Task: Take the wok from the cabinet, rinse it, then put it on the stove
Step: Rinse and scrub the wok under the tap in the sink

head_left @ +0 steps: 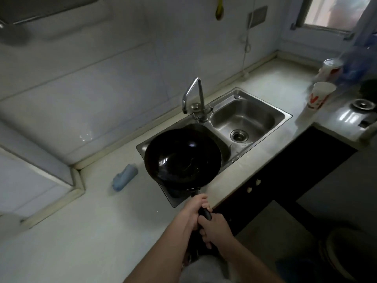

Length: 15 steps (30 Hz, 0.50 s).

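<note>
Two hands hold one long black handle: your left hand (194, 209) is wrapped tight nearer the pan, your right hand (214, 228) is wrapped tight just behind it. Past your grip, the black wok (182, 155) hangs over the left bowl of the sink (283, 113), with the tap (195, 99) beyond it.

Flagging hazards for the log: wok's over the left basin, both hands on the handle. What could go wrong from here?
1. The wok sits close under the faucet spout; lifting could knock it.
2. Carrying it right toward the stove, it could clip the paper cups beside it.
3. A wet handle may slip in the left hand and right hand.
</note>
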Tool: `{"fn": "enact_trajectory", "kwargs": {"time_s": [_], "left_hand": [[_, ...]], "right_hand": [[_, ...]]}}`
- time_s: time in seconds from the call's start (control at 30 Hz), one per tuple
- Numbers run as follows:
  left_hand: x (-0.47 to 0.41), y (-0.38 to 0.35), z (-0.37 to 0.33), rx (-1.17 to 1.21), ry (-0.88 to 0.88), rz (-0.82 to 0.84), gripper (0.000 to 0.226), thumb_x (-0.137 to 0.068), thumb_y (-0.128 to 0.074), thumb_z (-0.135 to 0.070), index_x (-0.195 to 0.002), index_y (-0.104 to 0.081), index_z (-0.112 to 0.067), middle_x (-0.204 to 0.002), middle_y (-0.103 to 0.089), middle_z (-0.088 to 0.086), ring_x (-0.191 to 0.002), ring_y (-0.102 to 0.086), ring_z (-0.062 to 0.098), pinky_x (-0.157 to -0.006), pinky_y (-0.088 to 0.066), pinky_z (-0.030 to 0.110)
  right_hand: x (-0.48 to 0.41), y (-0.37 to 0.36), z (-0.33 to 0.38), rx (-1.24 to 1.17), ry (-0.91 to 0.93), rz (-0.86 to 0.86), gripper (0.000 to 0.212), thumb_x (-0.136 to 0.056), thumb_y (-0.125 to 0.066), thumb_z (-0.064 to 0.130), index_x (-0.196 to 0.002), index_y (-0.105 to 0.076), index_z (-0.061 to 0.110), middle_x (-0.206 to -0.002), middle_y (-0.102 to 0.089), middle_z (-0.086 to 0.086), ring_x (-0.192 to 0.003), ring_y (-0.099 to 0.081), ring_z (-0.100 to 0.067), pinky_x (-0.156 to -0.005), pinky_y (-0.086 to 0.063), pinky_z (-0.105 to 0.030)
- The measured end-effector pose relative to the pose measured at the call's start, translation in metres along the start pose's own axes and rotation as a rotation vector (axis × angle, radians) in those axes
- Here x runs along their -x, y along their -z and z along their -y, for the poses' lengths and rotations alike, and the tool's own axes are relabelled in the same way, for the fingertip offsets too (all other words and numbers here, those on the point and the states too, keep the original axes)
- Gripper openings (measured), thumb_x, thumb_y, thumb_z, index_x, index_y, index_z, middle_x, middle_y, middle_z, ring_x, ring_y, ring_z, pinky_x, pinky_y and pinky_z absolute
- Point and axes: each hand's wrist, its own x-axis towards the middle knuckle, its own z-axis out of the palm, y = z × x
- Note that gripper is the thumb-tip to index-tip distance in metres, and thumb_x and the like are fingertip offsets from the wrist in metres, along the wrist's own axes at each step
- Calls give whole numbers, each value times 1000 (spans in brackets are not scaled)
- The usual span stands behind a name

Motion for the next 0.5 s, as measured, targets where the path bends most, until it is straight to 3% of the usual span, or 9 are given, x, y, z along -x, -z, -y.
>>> {"fn": "enact_trajectory", "kwargs": {"time_s": [0.33, 0.5], "left_hand": [[-67, -40, -53, 82, 79, 79, 37, -102, -45, -8, -67, -36, -13, -39, -30, -2, -26, -32, 12, -36, -34, 16], [-90, -40, -61, 145, 130, 33, 40, -102, -45, -6, -63, -39, -13, -41, -34, -2, -27, -33, 12, -36, -36, 21]], "right_hand": [[-77, 43, 62, 197, -63, -34, 13, -87, -58, 18, -80, -60, 7, -49, -53, -2, -36, -46, -13, -36, -38, -22], [-100, 46, 73, 224, -104, 9, 17, -89, -60, 19, -79, -62, 7, -49, -54, 0, -38, -47, -12, -38, -38, -23]]}}
